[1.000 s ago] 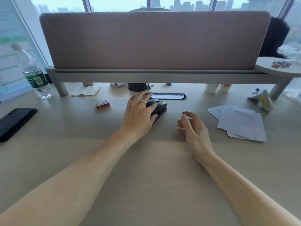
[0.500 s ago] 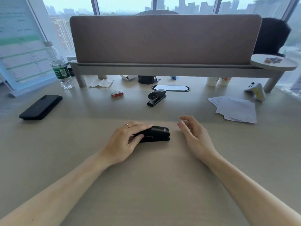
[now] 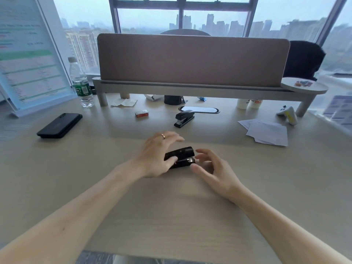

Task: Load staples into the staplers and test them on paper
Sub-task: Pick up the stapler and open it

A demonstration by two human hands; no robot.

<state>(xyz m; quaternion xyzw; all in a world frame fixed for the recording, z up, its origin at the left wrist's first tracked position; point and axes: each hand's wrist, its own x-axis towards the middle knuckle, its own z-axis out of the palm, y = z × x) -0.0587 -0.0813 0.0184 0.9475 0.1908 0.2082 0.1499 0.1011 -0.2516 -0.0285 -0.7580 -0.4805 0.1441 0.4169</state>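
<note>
A black stapler (image 3: 181, 156) lies on the desk in front of me, its metal front end pointing right. My left hand (image 3: 156, 155) holds it, thumb pressed on the near side and fingers arched over the far side. My right hand (image 3: 215, 172) hovers at the stapler's right end with loosely curled fingers; the thumb tip is beside the base and holds nothing. A second black stapler (image 3: 183, 118) stands farther back. To its left is a small red staple box (image 3: 141, 113). White paper sheets (image 3: 266, 131) lie at the right.
A black phone (image 3: 60, 125) and a water bottle (image 3: 81, 86) are at the left. A brown divider (image 3: 190, 60) on a raised shelf (image 3: 190, 90) closes the back. A white-and-yellow controller (image 3: 287, 114) sits beyond the paper. A grommet cover (image 3: 200, 109) lies behind the far stapler.
My left hand has pulled one stapler from the back of the desk toward me and turned it. My right hand has closed in on its right end.
</note>
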